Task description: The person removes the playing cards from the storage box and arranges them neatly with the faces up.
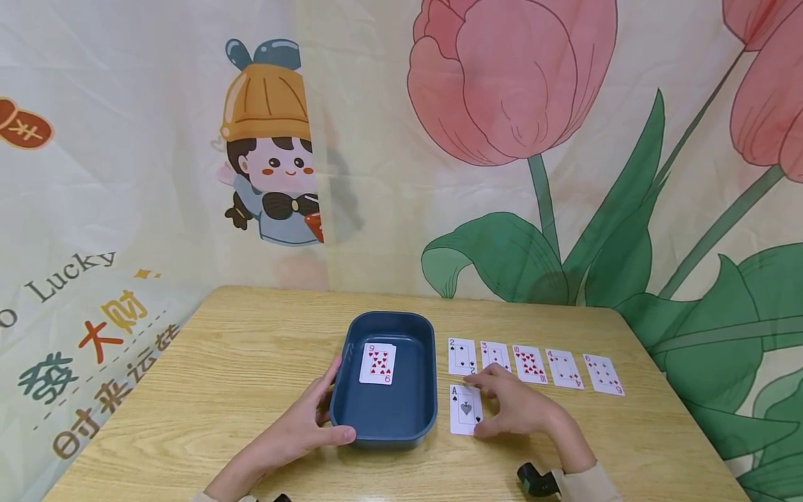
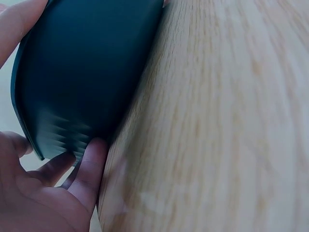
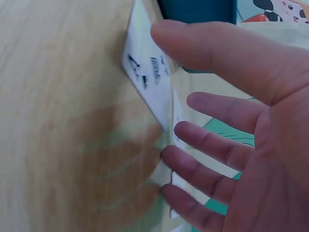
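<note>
My left hand [image 1: 307, 422] grips a dark blue rectangular tray [image 1: 339, 411] at its left side, thumb at the near corner and fingers against the outer wall. Inside lies a nine of hearts card [image 1: 378, 364], another card edge peeking out beneath it. Over the ace of spades [image 1: 465, 409], which lies face up right of the tray, my right hand [image 1: 523, 408] hovers with thumb by the card's lower right corner and forefinger above its top edge. In the right wrist view those fingers [image 3: 212, 145] are spread apart, slightly bent, with nothing pinched between them.
Behind the ace runs a row of face-up cards: a two of spades [image 1: 461, 354], a red three [image 1: 494, 346], a red ten [image 1: 530, 364], a four [image 1: 564, 369] and a six [image 1: 603, 374]. A wooden table [image 1: 251, 348] carries everything, with a printed cloth [image 1: 370, 174] hanging behind.
</note>
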`<action>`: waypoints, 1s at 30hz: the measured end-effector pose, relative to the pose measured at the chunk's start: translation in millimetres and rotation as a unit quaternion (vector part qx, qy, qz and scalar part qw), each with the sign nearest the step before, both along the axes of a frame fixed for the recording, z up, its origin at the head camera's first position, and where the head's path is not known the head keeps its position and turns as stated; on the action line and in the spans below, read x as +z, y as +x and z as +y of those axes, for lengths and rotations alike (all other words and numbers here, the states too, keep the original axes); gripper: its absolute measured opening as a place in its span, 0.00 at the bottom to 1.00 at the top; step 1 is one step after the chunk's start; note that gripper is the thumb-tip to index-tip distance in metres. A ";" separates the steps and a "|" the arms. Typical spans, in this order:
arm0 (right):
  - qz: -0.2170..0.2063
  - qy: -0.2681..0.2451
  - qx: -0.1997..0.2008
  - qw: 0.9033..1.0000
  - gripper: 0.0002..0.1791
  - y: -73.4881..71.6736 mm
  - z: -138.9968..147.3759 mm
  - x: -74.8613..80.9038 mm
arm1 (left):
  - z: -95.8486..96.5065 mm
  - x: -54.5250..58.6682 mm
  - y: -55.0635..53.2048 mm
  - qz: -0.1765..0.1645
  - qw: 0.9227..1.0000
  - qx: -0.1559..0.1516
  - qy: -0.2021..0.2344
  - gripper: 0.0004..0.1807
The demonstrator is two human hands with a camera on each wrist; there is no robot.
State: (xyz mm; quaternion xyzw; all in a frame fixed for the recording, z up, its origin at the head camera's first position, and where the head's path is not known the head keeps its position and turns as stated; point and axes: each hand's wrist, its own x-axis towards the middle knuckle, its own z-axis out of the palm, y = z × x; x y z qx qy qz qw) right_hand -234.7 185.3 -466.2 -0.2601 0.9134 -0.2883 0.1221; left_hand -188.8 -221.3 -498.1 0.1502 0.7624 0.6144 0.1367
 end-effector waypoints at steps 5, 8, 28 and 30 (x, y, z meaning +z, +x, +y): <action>0.025 0.003 -0.008 1.000 0.41 1.2 2.6 9.1 | 0.2 0.4 -1.5 0.006 1.000 0.000 0.000 0.67; 0.041 -0.002 -0.022 0.999 0.40 3.2 4.6 16.5 | 1.5 0.5 -3.0 0.007 1.000 -0.003 0.002 0.66; 0.102 0.019 0.054 0.993 0.39 -21.2 -59.0 79.4 | -1.2 0.1 -0.2 0.019 1.000 -0.002 0.001 0.67; 0.095 0.022 0.063 0.993 0.39 -27.0 -70.0 79.4 | -1.9 -0.7 0.4 0.017 1.000 -0.005 0.007 0.67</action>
